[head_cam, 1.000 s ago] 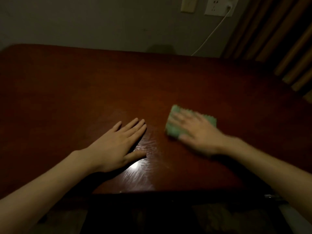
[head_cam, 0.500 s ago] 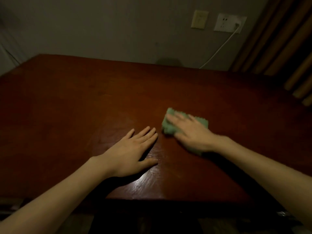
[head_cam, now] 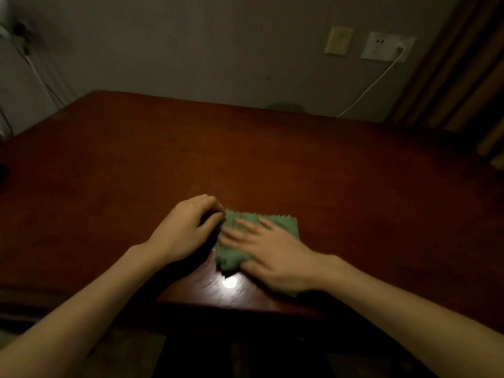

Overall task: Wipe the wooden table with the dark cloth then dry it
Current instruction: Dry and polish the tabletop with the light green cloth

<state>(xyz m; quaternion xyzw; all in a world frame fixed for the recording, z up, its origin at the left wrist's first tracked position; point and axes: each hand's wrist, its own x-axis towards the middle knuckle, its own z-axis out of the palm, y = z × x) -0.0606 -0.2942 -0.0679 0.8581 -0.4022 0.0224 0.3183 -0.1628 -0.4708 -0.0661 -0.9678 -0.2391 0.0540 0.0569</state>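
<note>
A green cloth [head_cam: 283, 223] with a zigzag edge lies folded on the dark wooden table [head_cam: 136, 173], near the front edge. My right hand [head_cam: 270, 249] lies flat on the cloth with its fingers spread and straight. My left hand [head_cam: 185, 227] sits just left of the cloth with curled fingers, and its fingertips pinch the cloth's far left corner. A bright light reflection shows on the wood just in front of the cloth.
The grey wall behind the table carries a switch plate [head_cam: 338, 40] and an outlet [head_cam: 387, 47] with a white cable [head_cam: 368, 88] running down behind the table. A brown curtain [head_cam: 463, 77] hangs at the right. Cables hang at the far left.
My left hand has gone from flat on the table to curled at the cloth's left corner. The cloth and my right hand now sit nearer the front edge. The view has tilted up.
</note>
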